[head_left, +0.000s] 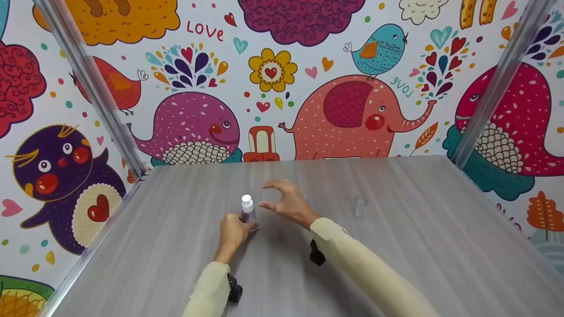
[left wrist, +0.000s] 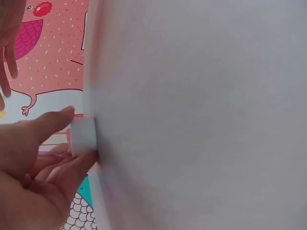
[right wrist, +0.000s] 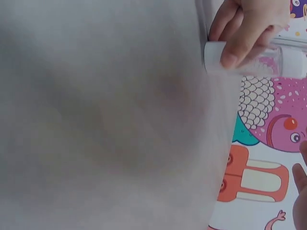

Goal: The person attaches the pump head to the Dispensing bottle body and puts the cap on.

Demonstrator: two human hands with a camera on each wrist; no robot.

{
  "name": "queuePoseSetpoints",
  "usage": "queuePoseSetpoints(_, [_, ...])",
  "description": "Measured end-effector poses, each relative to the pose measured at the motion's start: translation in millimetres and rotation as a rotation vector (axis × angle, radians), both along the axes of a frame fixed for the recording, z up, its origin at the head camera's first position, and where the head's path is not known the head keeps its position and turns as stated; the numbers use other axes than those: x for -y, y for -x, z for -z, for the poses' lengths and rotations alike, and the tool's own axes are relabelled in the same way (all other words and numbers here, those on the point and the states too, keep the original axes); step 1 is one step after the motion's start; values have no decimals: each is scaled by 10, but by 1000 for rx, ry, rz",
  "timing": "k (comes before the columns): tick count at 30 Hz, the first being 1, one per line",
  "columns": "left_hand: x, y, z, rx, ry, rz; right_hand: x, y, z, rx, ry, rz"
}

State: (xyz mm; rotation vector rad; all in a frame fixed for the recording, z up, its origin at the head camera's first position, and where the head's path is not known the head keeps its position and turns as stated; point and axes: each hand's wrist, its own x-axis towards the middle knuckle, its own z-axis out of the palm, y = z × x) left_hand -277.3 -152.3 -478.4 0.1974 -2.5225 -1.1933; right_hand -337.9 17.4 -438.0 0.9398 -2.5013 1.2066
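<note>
A small clear bottle (head_left: 248,211) with a white top and a white base stands upright near the middle of the table. My left hand (head_left: 233,231) grips it low down, thumb on the near side. In the right wrist view the bottle (right wrist: 268,64) shows its see-through body, partly covered by the left hand (right wrist: 259,21). Only the white base of the bottle (left wrist: 83,136) shows in the left wrist view. Just right of the bottle's top, my right hand (head_left: 288,204) hovers with thumb and fingers spread apart, holding nothing.
To the right on the grey wood-grain table (head_left: 396,255) stands a small clear cup-like piece (head_left: 360,207), perhaps a cap. Metal posts (head_left: 97,88) rise at the table's back corners, before a wall printed with cartoon animals (head_left: 348,119).
</note>
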Motion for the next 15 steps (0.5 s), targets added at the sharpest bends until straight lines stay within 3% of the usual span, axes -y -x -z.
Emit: queuePoseSetpoints(15, [-4,9,1,3,-28,5,-351,54,-35,-41,-55,15])
